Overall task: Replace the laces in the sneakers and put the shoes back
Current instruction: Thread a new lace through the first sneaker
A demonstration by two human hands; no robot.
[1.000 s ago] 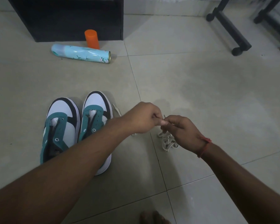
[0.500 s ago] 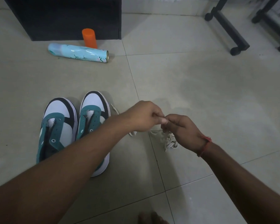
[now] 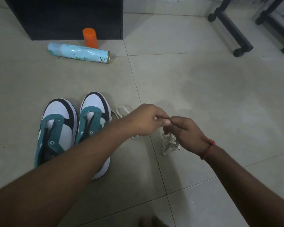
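Two teal, white and black sneakers stand side by side on the tiled floor, the left sneaker [image 3: 56, 128] and the right sneaker [image 3: 95, 118], both without laces in their eyelets. My left hand [image 3: 147, 120] and my right hand [image 3: 185, 133] meet in front of me, each pinching the same white lace. The bundled rest of that white lace [image 3: 170, 145] hangs and lies under my right hand. A second loose lace [image 3: 123, 110] lies on the floor beside the right sneaker, partly hidden by my left arm.
A light blue spray can [image 3: 79, 53] lies on its side near an orange cap [image 3: 90, 37] in front of a black cabinet [image 3: 69, 17]. Black wheeled stand legs [image 3: 233, 28] are at the back right. My toes [image 3: 152, 222] show at the bottom edge.
Both hands stay together on the lace and drift slightly left. The bundle under my right hand shifts a little.
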